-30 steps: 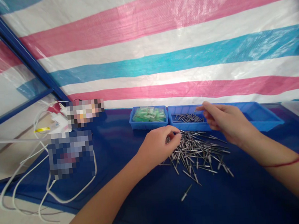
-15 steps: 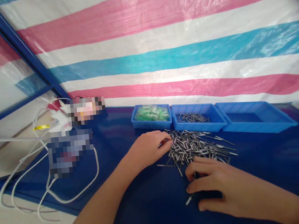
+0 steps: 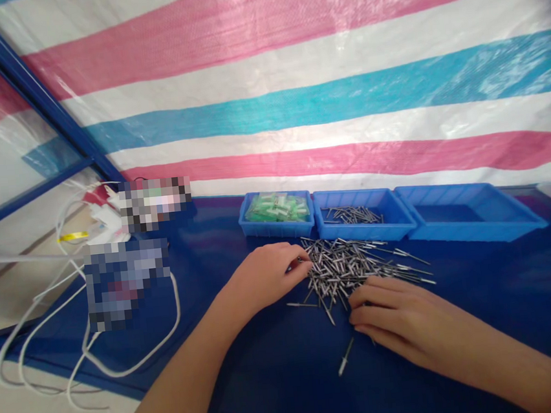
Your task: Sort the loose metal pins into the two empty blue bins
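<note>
A loose pile of blind rivets (image 3: 342, 266) lies on the dark blue tabletop. At its left edge rests my left hand (image 3: 275, 273), thumb and forefinger curled together; what they hold, if anything, is hidden. My right hand (image 3: 393, 312) is at the near right edge of the pile, palm down, with its fingers bent and close together. Whatever is under those fingers does not show clearly. A single rivet (image 3: 345, 357) lies apart from the pile, left of my right hand and nearer to me.
Behind the pile stand three blue bins in a row: one with green-and-white packets (image 3: 278, 207), one with some rivets (image 3: 354, 215), and a larger right bin (image 3: 471, 213). White cables (image 3: 178, 307) and blurred items occupy the left side. A striped sheet (image 3: 295, 107) hangs behind.
My right hand has moved up toward the pile and its fingers have closed together. The single rivet that was by its fingers now lies free on the table. My left hand has hardly moved.
</note>
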The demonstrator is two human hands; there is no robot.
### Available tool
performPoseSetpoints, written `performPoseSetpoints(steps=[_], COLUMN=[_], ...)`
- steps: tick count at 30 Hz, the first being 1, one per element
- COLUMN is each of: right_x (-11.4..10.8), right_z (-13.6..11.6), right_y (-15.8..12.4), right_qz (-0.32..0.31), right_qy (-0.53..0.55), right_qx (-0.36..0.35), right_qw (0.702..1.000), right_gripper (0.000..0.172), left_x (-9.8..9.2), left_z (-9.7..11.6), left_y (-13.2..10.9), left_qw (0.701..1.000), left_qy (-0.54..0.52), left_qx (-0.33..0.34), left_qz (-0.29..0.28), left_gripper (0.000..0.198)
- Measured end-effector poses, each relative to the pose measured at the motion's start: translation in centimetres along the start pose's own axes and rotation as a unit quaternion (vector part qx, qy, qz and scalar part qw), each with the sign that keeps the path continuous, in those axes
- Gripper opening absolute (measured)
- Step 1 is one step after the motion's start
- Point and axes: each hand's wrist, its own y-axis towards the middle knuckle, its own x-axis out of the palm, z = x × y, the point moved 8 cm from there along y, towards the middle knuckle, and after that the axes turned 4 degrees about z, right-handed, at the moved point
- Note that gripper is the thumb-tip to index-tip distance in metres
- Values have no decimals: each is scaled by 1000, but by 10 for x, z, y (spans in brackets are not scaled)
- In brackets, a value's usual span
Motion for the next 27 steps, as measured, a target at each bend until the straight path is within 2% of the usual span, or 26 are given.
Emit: performPoseSetpoints(steps=[7, 20, 25, 27], right_x=[-2, -21, -25, -27], right_z=[10, 24, 28, 31], right_y=[-2, -6, -7, -8], right_qz=[31, 101, 114, 123], right_qy=[-23, -16, -26, -33], right_qx=[25, 60, 75, 90], right_qw=[999, 993, 990, 988], right_gripper=[22, 17, 17, 18], left_x=[3, 9, 11, 14], left_z=[-2, -11, -4, 0], left_y=[-1, 2, 5, 6], left_qw=[1000, 999, 999, 999], left_qy=[4, 16, 35, 35], left_qx=[-1, -17, 2, 15], left_qz=[-10, -47, 2, 5], left_gripper=[24, 20, 29, 31])
